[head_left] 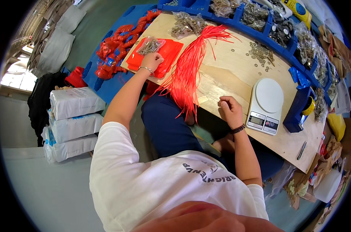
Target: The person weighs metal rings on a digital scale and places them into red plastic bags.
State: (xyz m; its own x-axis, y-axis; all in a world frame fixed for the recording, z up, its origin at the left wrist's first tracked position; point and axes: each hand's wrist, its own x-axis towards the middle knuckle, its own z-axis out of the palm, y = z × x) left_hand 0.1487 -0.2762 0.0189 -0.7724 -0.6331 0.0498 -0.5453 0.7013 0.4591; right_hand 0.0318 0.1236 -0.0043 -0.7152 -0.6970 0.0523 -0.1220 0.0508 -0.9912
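At the far left corner of the worktop [222, 75], the left hand [151, 62] is resting over a stack of flat red bags [170, 53], its narrow, bent fingers lying right by a clear packet of small metal hardware [150, 46]; whether they are gripping the packet, I cannot tell. The right hand [232, 111] is hovering at the near edge, fingers curled in, showing nothing held, though something small could be hiding inside.

For handling the packet well, I judge, the fingers should be pinching a gathered fold of its film rather than pressing on the loose metal, and lifting straight up so that the slippery red bags are not sliding along. The right hand could usefully be steadying the stack.

Between the hands, a bundle of red strips [186, 63] is spilling over the near edge; loose strands could be snagging a sleeve or wrist. Right of the right hand, a white scale [269, 95] is lying flat, best left unbumped. Farther out, loose washers [259, 52] are scattering toward blue bins [267, 30] full of bagged hardware.
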